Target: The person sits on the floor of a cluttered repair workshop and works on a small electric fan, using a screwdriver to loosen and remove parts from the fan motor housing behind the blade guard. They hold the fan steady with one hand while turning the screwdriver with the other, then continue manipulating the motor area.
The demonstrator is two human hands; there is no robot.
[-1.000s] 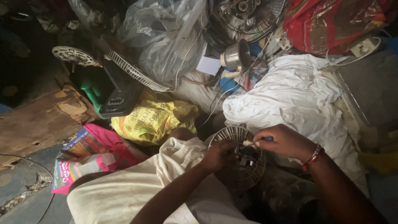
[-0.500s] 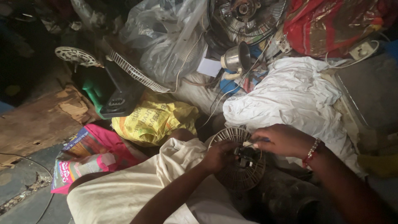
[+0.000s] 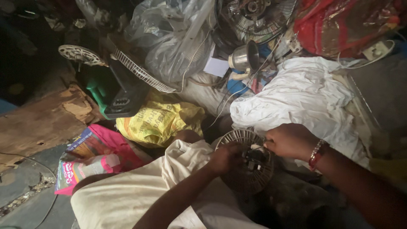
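A small round fan grille (image 3: 242, 140) with a dark motor part (image 3: 255, 157) at its centre rests on my lap. My left hand (image 3: 224, 157) grips the grille's left side, fingers curled over the rim. My right hand (image 3: 289, 140), with a beaded bracelet on the wrist, is closed on the upper right of the motor part. What its fingertips pinch is hidden. My leg in a light cloth (image 3: 140, 195) lies under the left arm.
White crumpled cloth (image 3: 296, 97) lies beyond the hands. A yellow bag (image 3: 157, 121), a pink printed packet (image 3: 93, 159), a green and black fan base (image 3: 112, 91), clear plastic bags (image 3: 169, 38), a metal fan motor (image 3: 250, 12) and a red bag (image 3: 339, 25) crowd around.
Both hands stay on the grille. The right hand has shifted slightly on the motor part, and the view has drifted a little.
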